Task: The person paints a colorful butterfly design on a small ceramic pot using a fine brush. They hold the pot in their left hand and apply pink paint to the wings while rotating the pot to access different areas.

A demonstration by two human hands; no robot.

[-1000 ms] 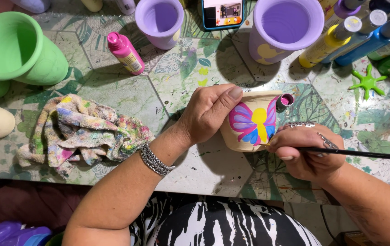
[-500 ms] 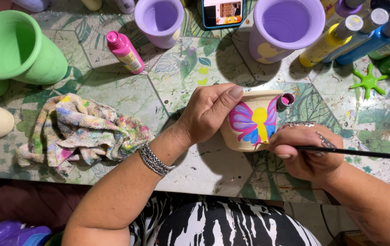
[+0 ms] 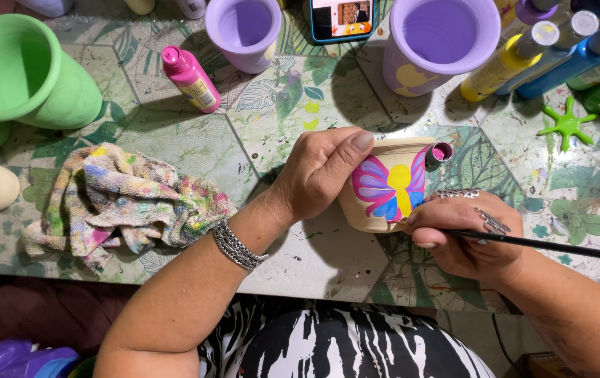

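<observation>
Clay pot (image 3: pixel 384 189), small and cream-coloured with a pink, blue and yellow butterfly painted on its side, lies tilted at the centre of the leaf-patterned, paint-spattered table (image 3: pixel 174 147), so the painted face turns up toward the camera. The left hand (image 3: pixel 317 175) wraps its rim from nine o'clock, fingers curled closed around the pot to steady it. The right hand (image 3: pixel 464 234), at four o'clock of the pot, pinches a thin black-handled paintbrush (image 3: pixel 552 245) between closed fingers, heel resting near the table for control; the tip is hidden by the fingers. A small open pink paint cap (image 3: pixel 438 154) sits at the pot's two o'clock, within easy dipping reach. A paint-stained rag (image 3: pixel 125 203) lies at nine o'clock.
</observation>
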